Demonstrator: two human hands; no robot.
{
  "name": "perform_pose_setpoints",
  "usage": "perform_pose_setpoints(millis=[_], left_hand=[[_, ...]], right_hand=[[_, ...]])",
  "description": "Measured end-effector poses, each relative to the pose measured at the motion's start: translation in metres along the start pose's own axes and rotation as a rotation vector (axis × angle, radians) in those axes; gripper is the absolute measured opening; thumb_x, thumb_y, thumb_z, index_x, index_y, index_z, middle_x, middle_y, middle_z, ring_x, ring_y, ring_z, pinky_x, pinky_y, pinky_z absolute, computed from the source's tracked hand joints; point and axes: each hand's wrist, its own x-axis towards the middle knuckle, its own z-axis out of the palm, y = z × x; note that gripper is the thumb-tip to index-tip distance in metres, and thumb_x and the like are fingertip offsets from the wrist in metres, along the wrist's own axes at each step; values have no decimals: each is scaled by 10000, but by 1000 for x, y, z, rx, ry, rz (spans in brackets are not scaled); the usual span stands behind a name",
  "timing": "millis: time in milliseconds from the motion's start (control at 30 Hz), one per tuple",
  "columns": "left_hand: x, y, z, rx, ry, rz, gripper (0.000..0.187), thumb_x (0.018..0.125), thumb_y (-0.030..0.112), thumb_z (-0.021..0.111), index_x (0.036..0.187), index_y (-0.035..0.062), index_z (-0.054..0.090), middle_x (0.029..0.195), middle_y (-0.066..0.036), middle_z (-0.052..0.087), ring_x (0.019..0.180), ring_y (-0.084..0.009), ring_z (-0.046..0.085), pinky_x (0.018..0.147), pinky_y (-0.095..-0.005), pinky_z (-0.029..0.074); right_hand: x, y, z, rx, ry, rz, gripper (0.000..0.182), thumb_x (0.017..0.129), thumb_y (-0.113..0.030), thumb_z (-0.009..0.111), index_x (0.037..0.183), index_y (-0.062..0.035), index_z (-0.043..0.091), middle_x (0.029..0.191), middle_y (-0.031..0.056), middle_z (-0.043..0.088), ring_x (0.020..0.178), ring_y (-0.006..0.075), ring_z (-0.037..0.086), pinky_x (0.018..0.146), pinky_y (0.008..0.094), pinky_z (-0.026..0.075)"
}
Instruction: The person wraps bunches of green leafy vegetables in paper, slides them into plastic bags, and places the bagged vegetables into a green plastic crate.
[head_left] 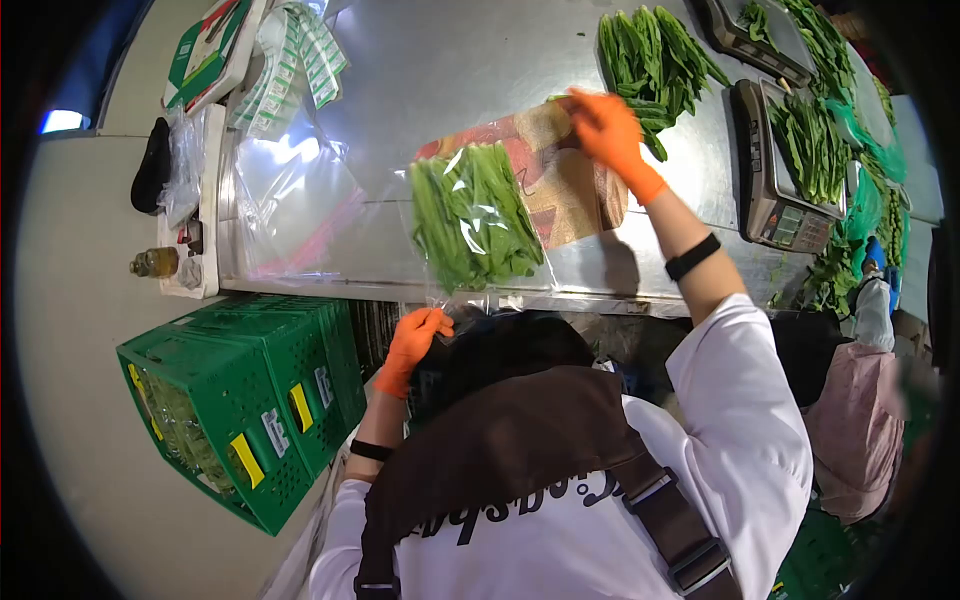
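My left hand point(412, 345), in an orange glove, pinches the near edge of a clear plastic bag point(490, 297) at the table's front edge. Inside the bag lies a bunch of green leafy vegetables point(475, 215). Part of the bag rests on a patterned, gold-and-red sheet point(580, 205). My right hand point(605, 130), also gloved in orange, is over the sheet's far right corner with its fingers curled. What those fingers hold, if anything, I cannot make out. Just beyond it is a pile of loose leafy greens point(655, 60).
Flat clear bags point(290, 210) and printed label strips point(285, 75) lie at left. Scales point(790, 215) bearing greens stand at right, near a green net point(865, 205). Green crates point(240, 390) stand below the table at left. Another person's pink garment point(855, 430) shows at right.
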Motion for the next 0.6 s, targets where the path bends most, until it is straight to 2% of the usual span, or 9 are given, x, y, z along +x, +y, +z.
perform_pose_setpoints(millis=[33,100,167,267,367,433,467,500,600], left_hand=[[2,-10,-1,32,-3,12,327,951,187,471,831,-63,646,770,-100,676,719,-158,626,729,-272,479],[0,-23,-6,60,8,11,334,953,182,464,816,-60,647,766,-97,675,728,-157,625,738,-269,477],[3,-29,-17,51,-64,11,329,970,184,459,867,-75,634,762,-99,661,742,-165,634,718,-282,485],[3,-19,-24,77,-57,11,363,980,216,441,845,-66,626,777,-86,659,724,-161,626,713,-274,483],[-5,10,-13,191,202,-128,322,929,266,553,842,-39,608,776,-100,650,676,-157,604,682,-269,470],[-10,24,-3,540,563,335,360,805,342,688,880,3,594,798,-97,610,818,-255,585,752,-365,447],[-14,35,3,526,562,336,360,805,342,688,880,3,594,798,-97,610,818,-255,585,752,-365,447],[-18,45,9,642,526,551,389,756,349,722,919,26,578,854,-99,596,865,-284,561,777,-389,433],[-16,48,36,895,499,904,435,661,329,777,944,75,565,952,-95,567,918,-316,523,789,-426,401]], right_hand=[[10,27,-7,-286,3,-74,397,722,-135,630,1117,-99,625,1008,90,642,934,292,589,775,370,494],[10,38,-18,-618,-143,14,353,710,-119,637,1064,-118,633,1275,91,512,1262,317,386,986,497,352],[7,47,-19,-749,-390,83,318,717,-136,658,1034,-131,642,1355,81,452,1328,329,298,1051,531,250],[17,45,-28,-696,-401,42,274,728,-177,688,996,-135,650,1340,53,479,1319,319,324,1052,504,266],[33,16,-68,-583,-200,65,270,746,-194,683,998,-107,640,1183,53,604,1092,255,566,942,405,414],[27,-21,-101,-463,100,40,280,789,-211,675,1021,-62,622,1072,67,656,920,245,646,815,339,488],[22,-45,-118,-334,167,86,275,810,-204,671,1028,-47,614,1023,66,668,881,224,653,777,316,494],[12,-69,-133,-204,231,130,270,830,-197,667,1035,-32,606,974,66,680,842,204,661,739,292,500],[-33,-122,-171,240,82,401,225,837,-123,664,1026,-13,613,903,35,663,792,114,614,718,244,478]])
